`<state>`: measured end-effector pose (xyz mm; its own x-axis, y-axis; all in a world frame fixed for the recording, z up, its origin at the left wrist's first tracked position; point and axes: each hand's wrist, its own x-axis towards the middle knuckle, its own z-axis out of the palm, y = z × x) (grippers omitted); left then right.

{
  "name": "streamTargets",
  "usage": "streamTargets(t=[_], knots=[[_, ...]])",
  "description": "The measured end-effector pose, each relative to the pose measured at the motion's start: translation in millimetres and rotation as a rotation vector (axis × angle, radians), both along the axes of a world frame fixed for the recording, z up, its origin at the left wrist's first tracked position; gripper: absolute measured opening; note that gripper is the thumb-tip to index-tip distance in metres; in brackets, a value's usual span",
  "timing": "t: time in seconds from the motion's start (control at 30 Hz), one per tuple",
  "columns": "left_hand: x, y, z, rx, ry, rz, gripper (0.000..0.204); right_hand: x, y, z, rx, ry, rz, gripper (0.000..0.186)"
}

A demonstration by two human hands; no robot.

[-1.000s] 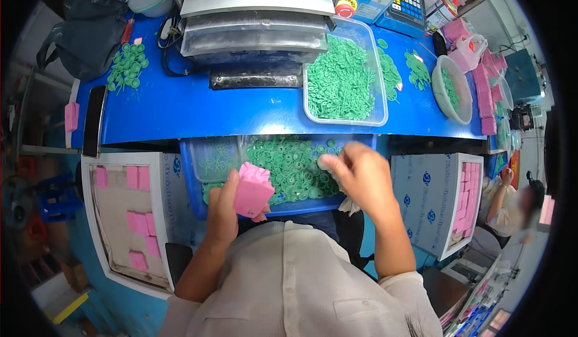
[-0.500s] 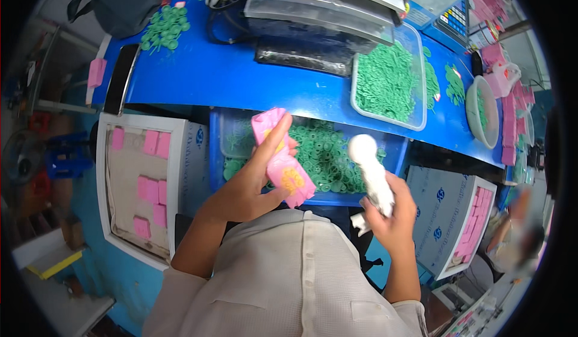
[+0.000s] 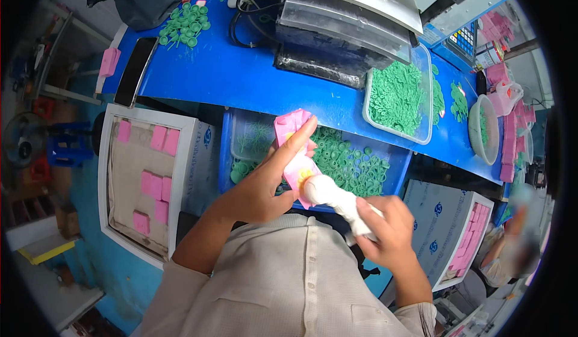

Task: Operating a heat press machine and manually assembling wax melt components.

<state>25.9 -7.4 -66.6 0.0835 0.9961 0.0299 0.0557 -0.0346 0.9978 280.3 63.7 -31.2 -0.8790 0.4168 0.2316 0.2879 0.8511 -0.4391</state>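
Observation:
My left hand (image 3: 265, 186) is closed around a pink mould block (image 3: 291, 122) with yellow flower-like patches, held tilted above an open blue drawer (image 3: 226, 174). In my right hand (image 3: 391, 228) is a white cloth bundle (image 3: 332, 193) with a round, ball-shaped end. That ball end meets the lower part of the pink block, over its yellow patch. Loose green ring-shaped and disc-shaped pieces (image 3: 355, 165) fill the drawer below. My fingers and the bundle hide part of the block's face.
A clear tub (image 3: 428, 120) of green pieces stands on the blue table (image 3: 229, 78), right of a dark metal machine (image 3: 337, 48). Leftward are a phone (image 3: 135, 72) and a green heap (image 3: 185, 25). White-framed boxes (image 3: 108, 180) with pink blocks flank the drawer.
My right hand has swung the white bundle leftward and down, from apart to against the pink block. The view has shifted slightly, and the left hand keeps its hold on the block.

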Motion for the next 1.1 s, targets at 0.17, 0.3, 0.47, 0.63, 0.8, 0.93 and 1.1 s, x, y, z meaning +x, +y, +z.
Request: streamTargets(t=[0.17, 0.3, 0.47, 0.63, 0.8, 0.93, 1.1], knots=[[-1, 0, -5, 0.023, -0.249, -0.034, 0.101, -4, 4, 8, 0.022, 0.204, -0.068, 0.057], [0, 3, 12, -0.16, -0.57, -0.069, 0.106, -10, 15, 8, 0.053, 0.222, -0.05, 0.057], [-3, 4, 5, -0.094, -0.554, -0.114, 0.112, -26, 22, -2, 0.265, 0.052, -0.026, 0.058], [0, -2, -6, -0.286, -0.786, -0.019, 0.119, -8, 19, -20, 0.052, 0.197, -0.351, 0.058], [-2, -4, -15, -0.219, -0.712, -0.068, 0.108, 32, 20, -53, -0.003, -0.143, -0.427, 0.053], [-3, -6, -17, -0.211, -0.581, -0.097, 0.083, 52, 17, -79, -0.249, -0.281, -0.649, 0.05], [18, -8, -7, -0.006, -0.068, 0.058, 0.06, 6, 4, -58, -0.475, 0.133, -0.436, 0.062]])
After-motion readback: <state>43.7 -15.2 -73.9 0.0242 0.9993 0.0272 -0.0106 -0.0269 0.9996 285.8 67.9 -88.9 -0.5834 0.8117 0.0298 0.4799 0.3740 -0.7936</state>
